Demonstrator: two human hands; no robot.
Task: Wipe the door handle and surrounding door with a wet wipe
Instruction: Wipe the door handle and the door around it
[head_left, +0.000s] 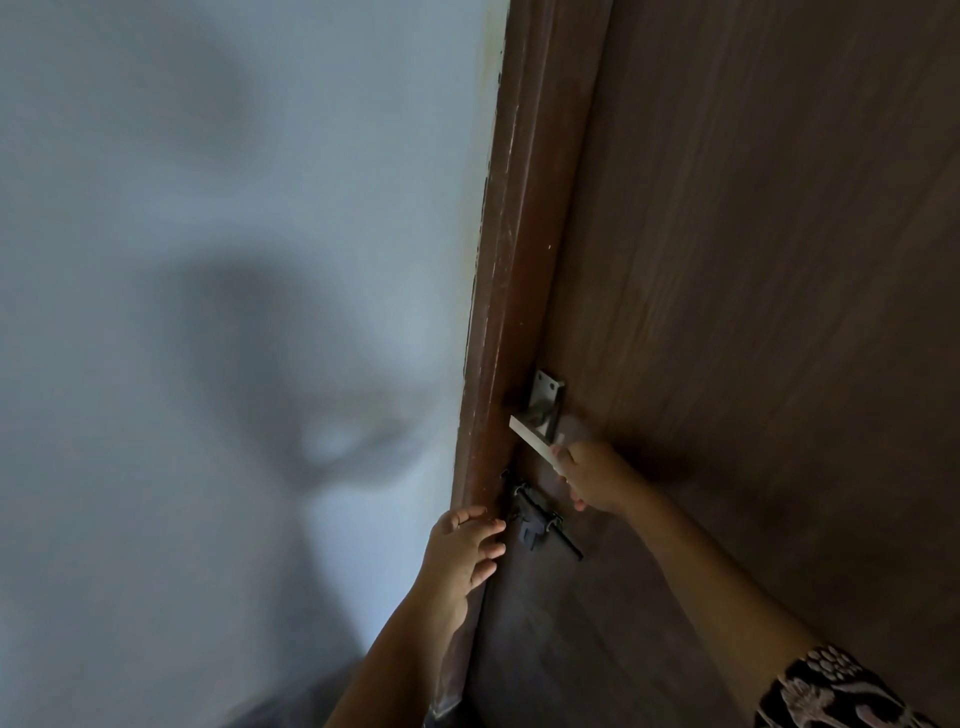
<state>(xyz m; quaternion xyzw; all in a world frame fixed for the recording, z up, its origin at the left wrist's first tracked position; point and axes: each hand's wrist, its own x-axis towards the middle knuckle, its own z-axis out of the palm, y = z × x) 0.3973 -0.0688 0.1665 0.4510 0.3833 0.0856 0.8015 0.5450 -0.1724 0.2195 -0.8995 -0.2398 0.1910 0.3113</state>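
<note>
Faces a brown wooden door (753, 260) set beside its frame (519, 260), with a grey-blue wall (234, 208) to the left carrying soft shadows. Grips the free end of the silver handle (530, 435) with the right hand (592, 475), fingers curled round the lever, back of the hand toward the camera. Shows a pale scrap (559, 467) between those fingers and the lever, perhaps the wipe, too small to tell. Reaches up with the left hand (465, 545), fingers spread and lightly bent, tips at the frame's edge just beside a dark bolt (537, 525). Finds the handle mounted on a metal plate (546, 400) near the door's left edge, lever slanting down to the right, bolt just below it. Wears a dark patterned sleeve (841, 691) on the right arm, in the lower right corner.
</note>
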